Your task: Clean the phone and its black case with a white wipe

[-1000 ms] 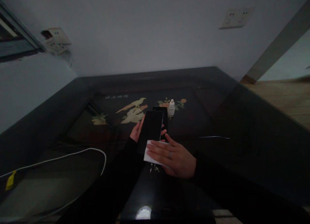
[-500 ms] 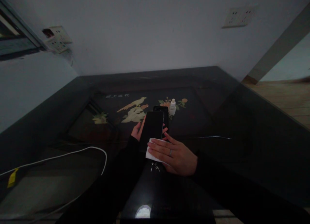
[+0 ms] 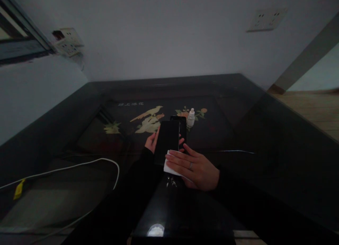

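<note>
My left hand grips a black smartphone from beneath, its fingertips showing past the phone's right edge. The dark screen faces up. A folded white cloth lies on the lower right part of the phone under the fingers of my right hand, which wears a ring. Just behind the phone, a black phone case or second phone lies on the table, partly covered. Beside it stands a small clear bottle with a white cap. Small silvery shapes show below the cloth; I cannot tell what they are.
The glossy dark table has bird and flower pictures on its top. A white cable with a yellow tag curves along the left. Wall sockets are above the table, which stands against the wall.
The whole view has shifted slightly. My right hand and the cloth have slid a little to the right relative to the phone. My left hand keeps its hold.
</note>
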Demonstrator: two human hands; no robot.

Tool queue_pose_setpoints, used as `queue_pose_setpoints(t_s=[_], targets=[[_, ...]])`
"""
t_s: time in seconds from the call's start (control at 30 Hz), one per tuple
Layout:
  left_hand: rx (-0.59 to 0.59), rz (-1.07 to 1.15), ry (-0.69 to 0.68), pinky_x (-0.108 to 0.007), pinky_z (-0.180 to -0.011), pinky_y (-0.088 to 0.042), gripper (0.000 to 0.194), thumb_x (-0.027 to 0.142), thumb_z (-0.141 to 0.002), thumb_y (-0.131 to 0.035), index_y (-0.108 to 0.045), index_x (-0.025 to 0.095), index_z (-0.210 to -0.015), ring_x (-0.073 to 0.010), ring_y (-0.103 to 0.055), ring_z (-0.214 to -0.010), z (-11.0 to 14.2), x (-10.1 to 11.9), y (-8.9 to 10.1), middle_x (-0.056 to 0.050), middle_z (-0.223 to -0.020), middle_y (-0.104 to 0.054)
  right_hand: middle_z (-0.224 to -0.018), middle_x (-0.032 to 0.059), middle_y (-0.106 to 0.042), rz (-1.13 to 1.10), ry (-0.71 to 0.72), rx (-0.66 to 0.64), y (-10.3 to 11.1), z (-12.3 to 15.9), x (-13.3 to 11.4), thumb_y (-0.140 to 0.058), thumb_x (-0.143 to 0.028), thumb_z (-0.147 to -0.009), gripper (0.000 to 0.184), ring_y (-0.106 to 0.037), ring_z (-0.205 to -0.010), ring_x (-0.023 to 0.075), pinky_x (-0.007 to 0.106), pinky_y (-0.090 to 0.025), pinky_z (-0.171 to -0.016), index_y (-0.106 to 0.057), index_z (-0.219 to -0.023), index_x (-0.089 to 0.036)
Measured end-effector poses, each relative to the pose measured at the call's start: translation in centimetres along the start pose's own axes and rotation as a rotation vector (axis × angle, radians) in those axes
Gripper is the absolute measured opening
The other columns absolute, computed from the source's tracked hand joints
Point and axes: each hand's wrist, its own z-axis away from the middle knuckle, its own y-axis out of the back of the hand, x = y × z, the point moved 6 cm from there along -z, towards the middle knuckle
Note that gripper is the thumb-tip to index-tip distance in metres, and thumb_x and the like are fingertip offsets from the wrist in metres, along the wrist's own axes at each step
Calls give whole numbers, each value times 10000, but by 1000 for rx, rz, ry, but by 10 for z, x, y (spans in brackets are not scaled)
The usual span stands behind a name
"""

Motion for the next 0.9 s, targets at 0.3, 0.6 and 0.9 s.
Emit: queue_pose_setpoints(t_s=[0.3, 0.6, 0.9], targets=[[39, -77, -49, -564, -903, -317, 724, 443, -822, -378, 26, 317, -1409, -364, -574, -1025, -1, 0, -1, -169, -1201, -549, -1322, 111, -473, -32, 4, 26, 2, 1, 2, -405, -180, -843, 442, -304, -1305, 207, 477, -181, -1095, -442, -1267, -60], [35, 11, 39, -501, -998, -294, 691, 420, -836, -364, -95, 187, -1428, -302, -543, -1090, -5, -16, -9, -153, -1170, -584, -1405, 48, -364, -45, -10, -101, -11, -8, -11, -364, -246, -900, 446, -240, -1332, 163, 437, -83, -1121, -366, -1329, -124], [-130, -119, 294, -579, -797, -404, 852, 367, -762, -566, 28, 467, -1365, -388, -563, -1029, 12, -20, -27, -97, -1331, -462, -1379, 112, -393, 157, -397, 101, 27, 22, 67, -313, -150, -905, 429, -276, -1320, 193, 537, -92, -1090, -354, -1331, -115]])
